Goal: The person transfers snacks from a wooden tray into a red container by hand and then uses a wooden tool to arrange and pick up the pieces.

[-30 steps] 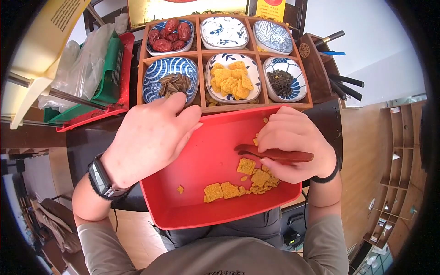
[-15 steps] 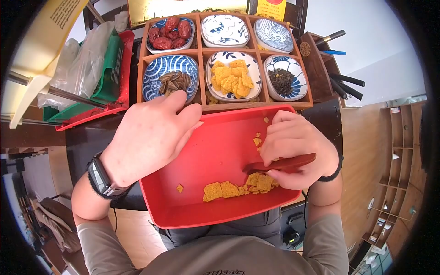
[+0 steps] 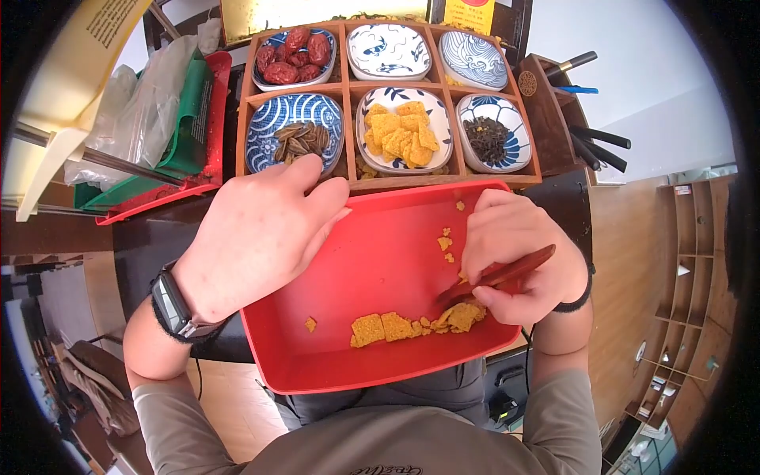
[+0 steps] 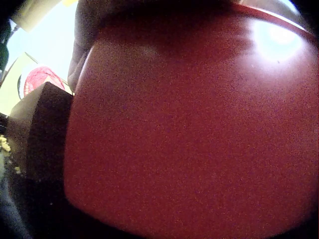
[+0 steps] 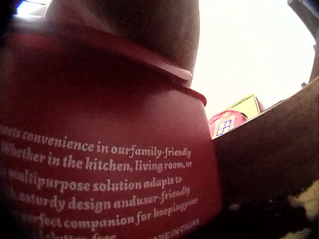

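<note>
My right hand (image 3: 526, 249) holds reddish-brown wooden tongs (image 3: 532, 263) low inside a red plastic bin (image 3: 340, 265). The tongs' tips overlap a cluster of yellow square crisps (image 3: 463, 318) near the bin's right front. More crisps and crumbs (image 3: 380, 328) line the front side. My left hand (image 3: 257, 237) grips the bin's back left rim, its fingertips partly hidden. Behind the bin, a wooden divided box (image 3: 348, 119) carries a bowl of yellow crisps (image 3: 402, 134), a bowl of dark striped seeds (image 3: 301, 142) and a bowl of dark dried leaves (image 3: 487, 142).
Red dates (image 3: 294, 59) fill a back left bowl; two patterned bowls (image 3: 388, 51) stand beside it. A green container (image 3: 190, 119) with plastic bags is at the left. A wooden holder (image 3: 546, 111) with pens adjoins the divided box's right side. Printed text covers the bin's outer wall (image 5: 99, 174).
The tongs have moved right and toward my body, tilting more steeply into the crisp cluster. A crisp by their tips has shifted into that cluster. My left hand stays at the rim.
</note>
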`<control>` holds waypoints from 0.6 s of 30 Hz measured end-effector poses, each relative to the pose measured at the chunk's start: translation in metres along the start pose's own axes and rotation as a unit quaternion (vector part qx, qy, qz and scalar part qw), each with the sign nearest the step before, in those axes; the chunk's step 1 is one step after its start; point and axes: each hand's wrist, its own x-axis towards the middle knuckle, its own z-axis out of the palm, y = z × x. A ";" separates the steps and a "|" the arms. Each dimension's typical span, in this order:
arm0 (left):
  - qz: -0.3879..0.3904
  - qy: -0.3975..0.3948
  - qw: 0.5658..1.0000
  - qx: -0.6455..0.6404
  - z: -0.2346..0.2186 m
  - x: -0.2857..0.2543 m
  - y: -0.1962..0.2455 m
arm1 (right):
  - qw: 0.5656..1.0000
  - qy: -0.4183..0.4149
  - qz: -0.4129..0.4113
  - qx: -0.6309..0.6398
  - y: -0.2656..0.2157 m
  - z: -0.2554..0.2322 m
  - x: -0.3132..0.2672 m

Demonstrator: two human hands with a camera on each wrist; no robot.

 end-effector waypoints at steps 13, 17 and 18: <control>0.004 0.005 1.000 -0.001 0.001 0.000 0.000 | 1.000 -0.029 -0.011 0.002 -0.001 -0.005 0.002; 0.002 0.004 1.000 -0.003 0.001 0.000 -0.001 | 0.999 -0.032 -0.021 0.009 0.001 -0.004 0.001; 0.003 0.005 1.000 -0.003 0.000 0.000 -0.001 | 0.999 -0.032 -0.022 0.011 0.001 -0.004 0.001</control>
